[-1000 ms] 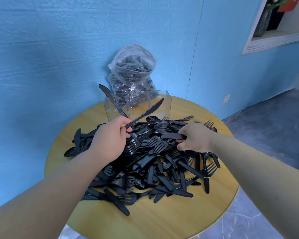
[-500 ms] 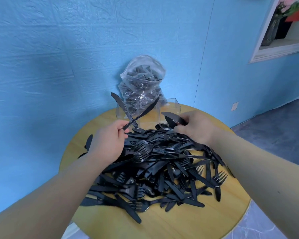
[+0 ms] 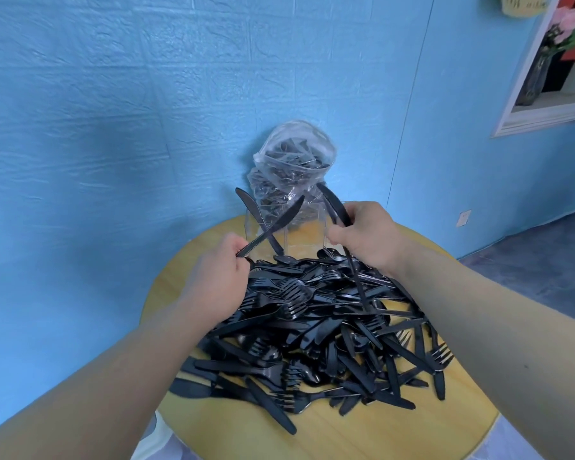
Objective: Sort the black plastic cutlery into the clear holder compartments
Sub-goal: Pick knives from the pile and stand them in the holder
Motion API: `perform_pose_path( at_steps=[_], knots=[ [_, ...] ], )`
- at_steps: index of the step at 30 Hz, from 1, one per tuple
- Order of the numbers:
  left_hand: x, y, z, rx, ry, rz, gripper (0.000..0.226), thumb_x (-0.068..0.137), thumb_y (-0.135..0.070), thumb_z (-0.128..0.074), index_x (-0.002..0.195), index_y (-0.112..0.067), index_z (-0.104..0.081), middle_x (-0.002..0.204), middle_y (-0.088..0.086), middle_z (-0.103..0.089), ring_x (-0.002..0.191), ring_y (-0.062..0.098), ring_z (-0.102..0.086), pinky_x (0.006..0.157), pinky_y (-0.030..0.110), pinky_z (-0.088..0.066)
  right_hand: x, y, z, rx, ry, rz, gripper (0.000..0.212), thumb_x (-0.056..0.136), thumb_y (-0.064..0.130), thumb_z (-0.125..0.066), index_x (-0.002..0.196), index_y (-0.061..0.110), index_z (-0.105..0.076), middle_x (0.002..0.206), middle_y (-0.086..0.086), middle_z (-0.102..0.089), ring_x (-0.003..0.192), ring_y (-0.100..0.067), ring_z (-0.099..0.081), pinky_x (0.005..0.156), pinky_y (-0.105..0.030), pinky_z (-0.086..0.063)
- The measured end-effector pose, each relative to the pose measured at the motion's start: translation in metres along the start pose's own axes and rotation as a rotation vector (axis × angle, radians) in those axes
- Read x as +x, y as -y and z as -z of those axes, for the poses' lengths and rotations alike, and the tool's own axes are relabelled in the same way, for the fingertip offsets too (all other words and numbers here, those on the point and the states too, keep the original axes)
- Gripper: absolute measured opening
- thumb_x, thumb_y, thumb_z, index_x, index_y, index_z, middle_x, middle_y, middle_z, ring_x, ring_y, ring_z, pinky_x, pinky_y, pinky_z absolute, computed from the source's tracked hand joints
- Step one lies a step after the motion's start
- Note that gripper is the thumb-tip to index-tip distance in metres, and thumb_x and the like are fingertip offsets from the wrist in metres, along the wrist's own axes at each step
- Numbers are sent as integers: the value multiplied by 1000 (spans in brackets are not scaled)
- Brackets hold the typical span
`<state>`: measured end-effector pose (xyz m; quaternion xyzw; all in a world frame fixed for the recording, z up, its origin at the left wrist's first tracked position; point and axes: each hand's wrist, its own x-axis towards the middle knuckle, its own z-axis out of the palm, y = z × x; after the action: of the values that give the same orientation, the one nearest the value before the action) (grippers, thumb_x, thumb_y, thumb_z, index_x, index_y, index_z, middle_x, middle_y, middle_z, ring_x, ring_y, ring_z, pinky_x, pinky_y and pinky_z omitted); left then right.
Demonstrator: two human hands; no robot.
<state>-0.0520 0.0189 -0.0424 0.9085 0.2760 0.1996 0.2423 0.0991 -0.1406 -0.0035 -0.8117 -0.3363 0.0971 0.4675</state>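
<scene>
The left hand [image 3: 218, 282] grips two crossed knives [image 3: 263, 224] by their handles, and the right hand's [image 3: 367, 239] fingers are curled round one more knife [image 3: 334, 205], all raised before the holder [image 3: 299, 234] at the desk's [image 3: 379, 436] far edge. The crossed blades could splay and miss a compartment or knock the light holder back against the bag [image 3: 291, 164]. A dangling handle might drag pieces from the pile [image 3: 319, 330] mid-desk. Count: three knives held, one holder, one bag; the pile is too tangled to count.
</scene>
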Motion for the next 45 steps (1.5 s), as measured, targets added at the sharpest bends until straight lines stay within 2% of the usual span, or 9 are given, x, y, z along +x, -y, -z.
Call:
perform_pose_path(
  at_steps=[5,11,16,23,28,32,37,40,45],
  knots=[
    [-4,-4,6,55,8,-55,24,102,-20,-27,106,-17,-51,63,-1,-45,54,15,-39,48,32,-25,-3,5,-6,169,7,-49,15,84,11,-63,71,12,-55,61,-3,-53,46,-10,-40,49,-23,-36],
    [-6,-7,11,100,47,-77,30,102,-39,-28,94,-19,-50,69,-1,-52,61,16,-49,51,29,-31,-9,8,-14,273,-18,-134,17,88,0,-55,94,16,-55,76,-12,-51,44,-13,-30,44,-25,-28],
    [-8,-8,8,22,153,-85,31,100,-46,-26,107,-23,-46,76,-1,-58,69,18,-57,61,33,-43,-3,8,-24,483,-91,-276,7,89,6,-57,84,10,-54,89,-32,-58,36,-9,-26,44,-25,-28],
    [-10,-12,3,26,193,-169,26,102,-35,-31,96,-16,-48,65,-2,-47,56,15,-43,53,31,-33,-2,20,-38,812,-67,-358,13,91,2,-57,91,12,-48,75,-12,-61,32,-6,-24,36,-18,-24],
    [-4,-2,3,44,144,-122,28,103,-33,-32,88,-16,-49,63,-1,-44,56,17,-41,53,33,-30,-2,18,-38,588,-128,-347,26,95,35,-49,93,10,-54,73,-6,-60,44,-12,-31,44,-26,-32],
    [-1,3,4,63,147,-85,30,103,-33,-31,99,-11,-51,65,1,-45,59,18,-42,54,34,-30,-4,15,-32,623,-189,-305,23,97,16,-41,83,7,-56,67,-5,-49,52,-14,-39,49,-26,-35],
    [-2,-2,6,31,178,-73,34,103,-37,-27,95,-11,-48,66,1,-43,59,19,-41,55,34,-32,-3,13,-31,529,-117,-273,19,92,4,-51,78,13,-59,77,-9,-60,64,-16,-46,53,-24,-34],
    [-4,-6,7,8,188,-85,43,101,-44,-22,94,-11,-48,70,4,-50,65,21,-48,60,36,-38,0,14,-38,713,-74,-307,6,92,1,-54,94,7,-56,78,-12,-61,55,-11,-55,47,-20,-44],
    [-6,-7,8,45,204,-146,39,101,-45,-25,83,-15,-43,66,0,-46,60,16,-44,56,33,-34,3,17,-43,963,-25,-355,27,90,-1,-58,115,2,-49,84,-17,-62,56,-15,-66,55,-24,-55]
  ],
)
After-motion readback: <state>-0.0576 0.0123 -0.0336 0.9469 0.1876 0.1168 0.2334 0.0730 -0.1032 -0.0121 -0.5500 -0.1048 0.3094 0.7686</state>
